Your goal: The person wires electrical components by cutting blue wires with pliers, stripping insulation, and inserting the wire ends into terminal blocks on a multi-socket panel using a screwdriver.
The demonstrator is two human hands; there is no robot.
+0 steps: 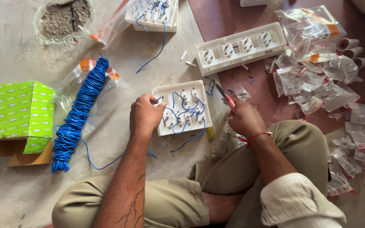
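I cannot see my left hand's (145, 114) fingertips — it pinches blue wire at the square white switch plate (181, 107); right hand (245, 119) grips red-handled pliers (225, 96).

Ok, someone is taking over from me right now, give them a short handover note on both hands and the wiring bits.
Left hand: pinching a blue wire at the square switch plate's left edge.
Right hand: holding a red-handled tool, tip near the plate's right side.
Done: several blue jumper wires already loop between the switch backs.
Left: one wire end trails loose below the plate; the long plate above shows no wires.
Spare wire: blue coil, beside the green box.
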